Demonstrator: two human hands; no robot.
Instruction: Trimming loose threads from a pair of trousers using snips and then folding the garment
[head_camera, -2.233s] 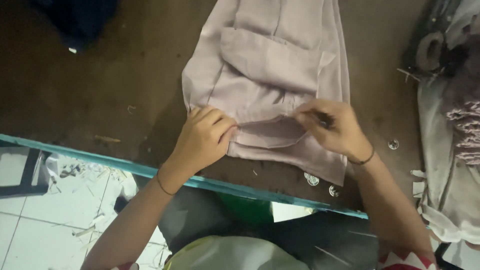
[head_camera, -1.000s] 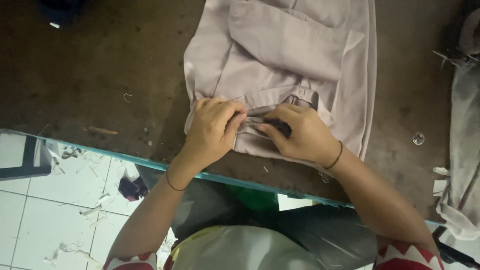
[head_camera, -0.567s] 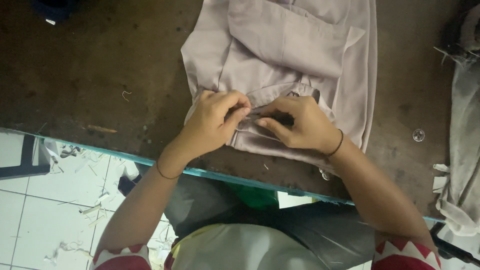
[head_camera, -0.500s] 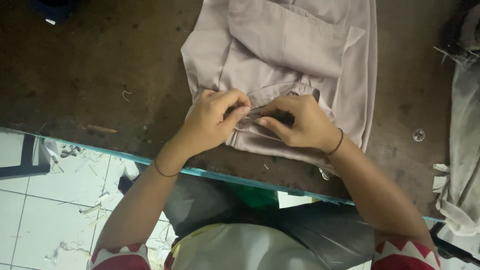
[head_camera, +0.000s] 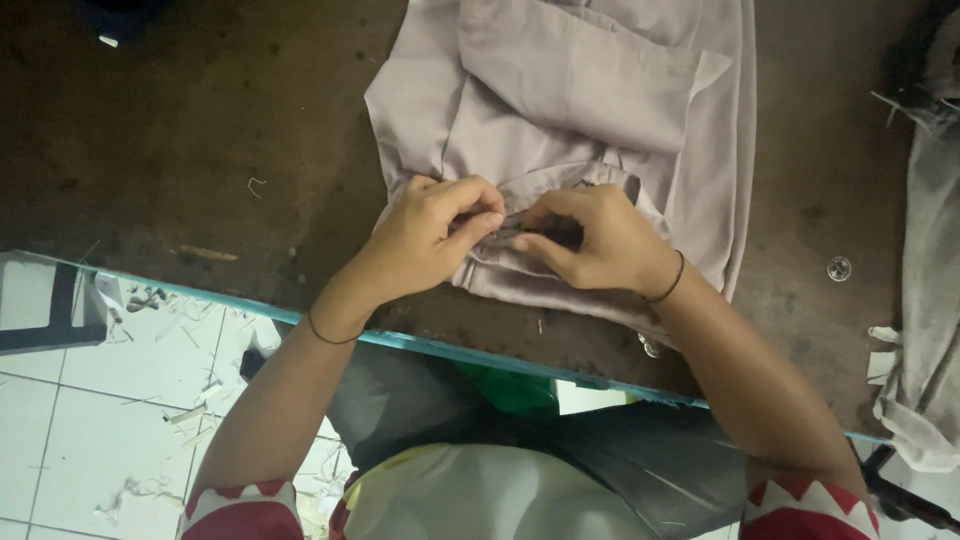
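Left hand (head_camera: 432, 232) and right hand (head_camera: 598, 240) meet fingertip to fingertip, both pinching a small fold at the near edge of the pale grey garment (head_camera: 590, 110) — something dark shows between the right fingers, too small to tell. Garment lies flat on the dark counter (head_camera: 180, 150), a loose metal snap (head_camera: 839, 268) well apart. Risk: thin fabric slipping from the pinch — grip is tips only.

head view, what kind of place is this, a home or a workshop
Most likely a small tailoring workshop. Both hands, left hand and right hand, pinch a pale folded garment on a worn dark worktable, and fabric scraps litter the tiled floor.
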